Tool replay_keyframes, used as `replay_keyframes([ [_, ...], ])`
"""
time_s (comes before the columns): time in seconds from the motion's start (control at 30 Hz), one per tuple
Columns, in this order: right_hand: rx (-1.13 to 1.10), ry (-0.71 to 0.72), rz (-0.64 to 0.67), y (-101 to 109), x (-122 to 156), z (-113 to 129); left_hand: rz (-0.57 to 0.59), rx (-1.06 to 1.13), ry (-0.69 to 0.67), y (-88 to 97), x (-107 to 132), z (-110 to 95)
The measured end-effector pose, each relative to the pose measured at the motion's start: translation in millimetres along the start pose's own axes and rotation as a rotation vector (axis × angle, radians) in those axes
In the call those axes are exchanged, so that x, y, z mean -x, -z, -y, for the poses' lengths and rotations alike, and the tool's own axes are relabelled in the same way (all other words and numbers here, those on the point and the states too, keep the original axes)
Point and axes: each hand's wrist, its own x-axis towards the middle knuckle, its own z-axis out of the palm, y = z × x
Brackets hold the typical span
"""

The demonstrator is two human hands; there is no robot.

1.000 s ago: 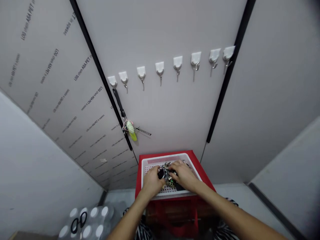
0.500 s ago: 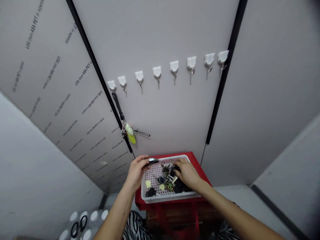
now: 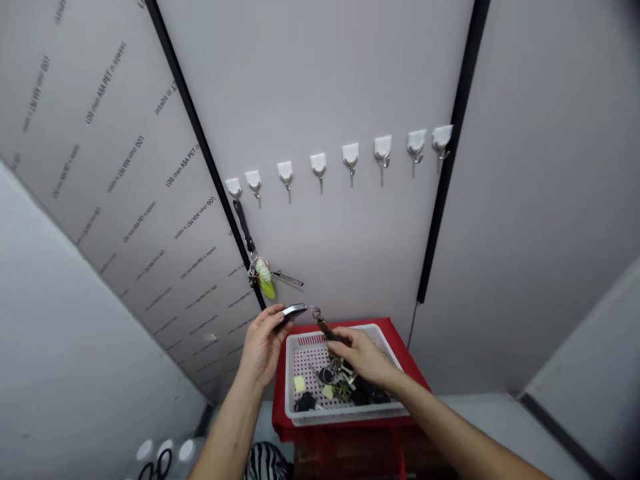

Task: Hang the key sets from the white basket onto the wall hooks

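Observation:
My left hand (image 3: pixel 264 339) is closed on a dark key fob (image 3: pixel 293 311) with a silvery edge, raised above the basket's back left corner. A metal ring joins the fob to a brown strap (image 3: pixel 325 328). Fingers of my right hand (image 3: pixel 361 353) pinch that strap over the basket. Below, the white plastic basket (image 3: pixel 350 419) holds a jumble of keys and trinkets (image 3: pixel 340 380), two pale yellow pieces and black items. Part of its contents is hidden under my right hand and forearm.
White hooks (image 3: pixel 319 163) run in a row across the grey wall panel. From the leftmost hangs a black strap with a green-yellow charm (image 3: pixel 265 277). The basket stands on a red cloth bag (image 3: pixel 417 373). White-capped bottles (image 3: pixel 165 450) are at lower left.
Both hands have risen out of the basket area with the fob and its strap, which now stretches between them. The view has tilted slightly upward.

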Motion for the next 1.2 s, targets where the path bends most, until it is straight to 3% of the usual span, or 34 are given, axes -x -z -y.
replay_keyframes([
  [0.07,-0.056,-0.066,-0.01,9.3,0.5,2.7,-0.015,-0.007,-0.024,6.6,-2.6,-2.4],
  [0.13,-0.076,-0.102,-0.104,19.8,-1.3,8.9,-0.008,-0.044,-0.02,12.9,-4.8,0.0],
  [0.27,-0.032,-0.086,-0.214,33.5,-10.4,29.2,0.07,-0.195,0.054,18.8,-7.0,17.2],
  [0.37,0.054,-0.053,-0.162,30.3,-17.7,43.5,0.153,-0.331,0.057,13.4,-6.8,32.3],
  [0.47,0.18,-0.006,-0.131,19.5,-24.4,51.5,0.237,-0.373,-0.04,2.3,-6.8,42.5],
  [0.6,0.275,0.073,-0.189,9.7,-36.2,58.9,0.354,-0.341,-0.15,-13.0,-9.3,43.1],
  [0.77,0.209,0.232,-0.227,9.2,-58.8,86.3,0.3,-0.282,-0.206,-33.0,-15.6,17.2],
  [1.0,0.12,0.434,-0.281,-2.4,-105.0,151.1,0.188,-0.15,-0.342,-53.1,-34.3,-45.7],
  [1.2,0.167,0.443,-0.417,-18.5,-144.5,184.9,0.138,-0.069,-0.408,-55.5,-57.0,-86.1],
])
